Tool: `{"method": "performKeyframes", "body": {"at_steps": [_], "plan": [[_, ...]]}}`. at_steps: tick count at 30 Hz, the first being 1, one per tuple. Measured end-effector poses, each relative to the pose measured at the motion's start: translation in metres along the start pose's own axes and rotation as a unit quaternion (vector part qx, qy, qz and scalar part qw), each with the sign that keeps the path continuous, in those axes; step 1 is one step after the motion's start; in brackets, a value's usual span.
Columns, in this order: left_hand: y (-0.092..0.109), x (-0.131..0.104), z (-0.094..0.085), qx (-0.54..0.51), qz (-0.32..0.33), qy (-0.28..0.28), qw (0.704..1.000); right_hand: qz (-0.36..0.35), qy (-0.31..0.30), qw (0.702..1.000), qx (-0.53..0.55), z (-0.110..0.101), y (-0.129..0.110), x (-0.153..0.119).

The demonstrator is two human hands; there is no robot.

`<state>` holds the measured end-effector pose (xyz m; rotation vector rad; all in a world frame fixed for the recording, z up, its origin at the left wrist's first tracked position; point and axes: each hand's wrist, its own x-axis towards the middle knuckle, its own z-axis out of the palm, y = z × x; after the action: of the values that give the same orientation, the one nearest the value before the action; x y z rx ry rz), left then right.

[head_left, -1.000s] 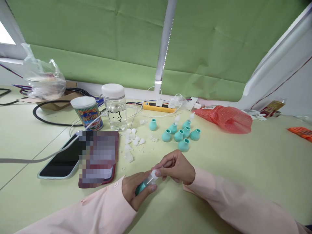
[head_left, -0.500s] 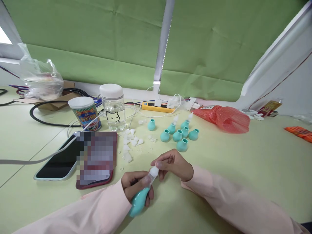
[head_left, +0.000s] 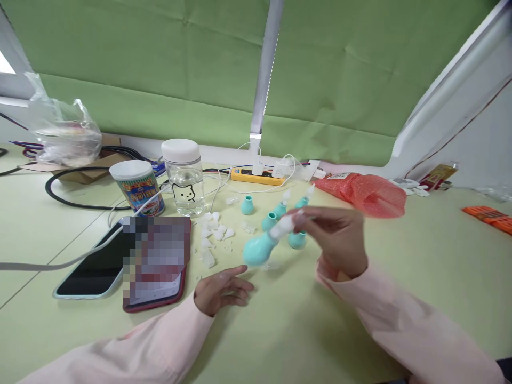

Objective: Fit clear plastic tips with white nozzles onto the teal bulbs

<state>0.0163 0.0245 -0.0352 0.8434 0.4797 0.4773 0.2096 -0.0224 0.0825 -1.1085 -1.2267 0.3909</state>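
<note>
The right hand (head_left: 340, 234) pinches the white tip (head_left: 283, 226) of a tilted teal bulb (head_left: 258, 252), blurred but apparently above the tabletop (head_left: 420, 250), well short of its far edge. The left hand (head_left: 218, 292), fingers (head_left: 237, 271) loosely spread, is nearer the front edge.

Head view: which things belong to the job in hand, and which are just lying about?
Belong, it seems:
white-tipped teal bulb, pinched in the right hand
teal bulbs standing on the table
loose white pieces

Just lying about, apparently:
dark-screened phone and red-cased phone
printed cup
lidded bottle
yellow power strip
red plastic bundle
</note>
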Motion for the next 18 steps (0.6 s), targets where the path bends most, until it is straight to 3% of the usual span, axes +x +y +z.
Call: {"method": "performKeyframes", "body": {"at_steps": [2, 5, 8, 11, 14, 18], "plan": [[-0.002, -0.004, 0.002, 0.008, 0.027, 0.011, 1.000, -0.141, 0.094, 0.982, -0.080, -0.007, -0.002, 0.020], [-0.005, -0.010, 0.011, 0.057, 0.074, 0.038, 0.995, -0.237, 0.123, 0.941, -0.207, -0.011, 0.016, 0.050], [-0.008, -0.013, 0.019, 0.103, 0.098, 0.078, 0.987, -0.158, 0.013, 0.933, -0.322, -0.006, 0.045, 0.071], [-0.008, -0.013, 0.023, 0.126, 0.099, 0.103, 0.982, -0.110, -0.061, 0.921, -0.369, 0.004, 0.070, 0.082], [-0.008, -0.013, 0.024, 0.144, 0.099, 0.119, 0.977, -0.081, -0.100, 0.914, -0.385, 0.010, 0.086, 0.089], [-0.008, -0.012, 0.025, 0.145, 0.100, 0.125, 0.976, -0.058, -0.097, 0.904, -0.413, 0.010, 0.091, 0.093]]}}
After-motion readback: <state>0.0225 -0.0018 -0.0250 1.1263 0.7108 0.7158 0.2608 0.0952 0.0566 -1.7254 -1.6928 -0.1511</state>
